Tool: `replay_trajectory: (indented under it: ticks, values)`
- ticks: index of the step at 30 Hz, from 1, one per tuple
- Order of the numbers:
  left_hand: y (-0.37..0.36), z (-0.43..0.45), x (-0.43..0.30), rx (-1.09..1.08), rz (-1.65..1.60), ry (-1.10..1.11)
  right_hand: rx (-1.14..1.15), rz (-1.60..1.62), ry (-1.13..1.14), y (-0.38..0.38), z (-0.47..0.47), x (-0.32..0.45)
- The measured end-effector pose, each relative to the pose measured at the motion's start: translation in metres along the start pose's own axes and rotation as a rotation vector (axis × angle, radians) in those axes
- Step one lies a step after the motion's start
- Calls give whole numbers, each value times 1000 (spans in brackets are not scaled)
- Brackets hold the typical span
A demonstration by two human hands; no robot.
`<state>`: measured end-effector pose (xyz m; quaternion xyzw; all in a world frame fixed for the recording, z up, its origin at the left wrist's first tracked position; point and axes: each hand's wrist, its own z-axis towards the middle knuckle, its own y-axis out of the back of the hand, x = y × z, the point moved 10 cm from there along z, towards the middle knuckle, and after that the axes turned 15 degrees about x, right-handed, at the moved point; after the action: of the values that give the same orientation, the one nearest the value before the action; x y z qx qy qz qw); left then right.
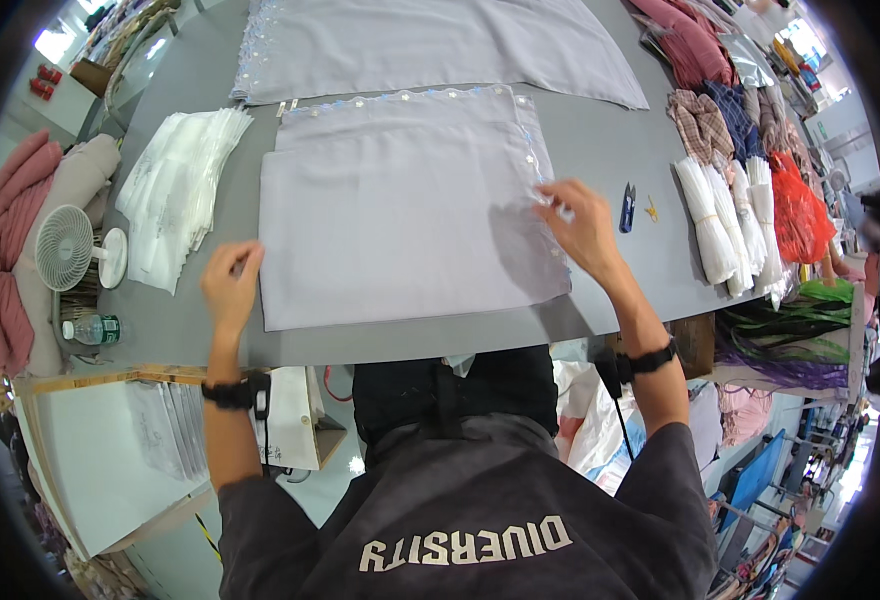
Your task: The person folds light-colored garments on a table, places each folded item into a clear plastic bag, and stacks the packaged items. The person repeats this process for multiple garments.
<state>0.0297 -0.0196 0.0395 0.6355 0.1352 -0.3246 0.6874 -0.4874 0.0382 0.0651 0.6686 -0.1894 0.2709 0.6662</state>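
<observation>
A folded light grey cloth (402,225) lies on the grey table before me, with a trim of small white and blue flowers along its far and right edges. At its left edge is my left hand (230,285), fingers curled and fingertips against the fold; whether they grip it is not clear. My right hand (581,225) pinches the flowered edge on the right side between thumb and fingers, casting a shadow on the cloth. Farther off, a second grey cloth (425,45) with similar trim along its left side lies spread out.
Clear plastic bags (177,187) lie stacked at left, near a white fan (68,247) and a water bottle (93,329). Thread snips (627,208) and a yellow tie (652,210) lie at right. Beyond them are white rolled bundles (710,225), a red plastic bag (800,210) and folded fabrics (699,124).
</observation>
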Motion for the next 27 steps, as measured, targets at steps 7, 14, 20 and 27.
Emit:
replay_trajectory:
  ticks: [7, 14, 20, 27]
  values:
    - [-9, -78, -28, 174, 35, -196, 187, -137, 111, -23, -91, 18]
    - [1, -112, -44, 93, 43, -295, 62, -159, 225, -18, -135, 14]
    - [17, -142, -32, 300, -442, -194, 161, 275, 1, 12, -146, 5]
    - [23, -47, 11, 99, -387, 52, -67, 32, 167, 32, -33, 11]
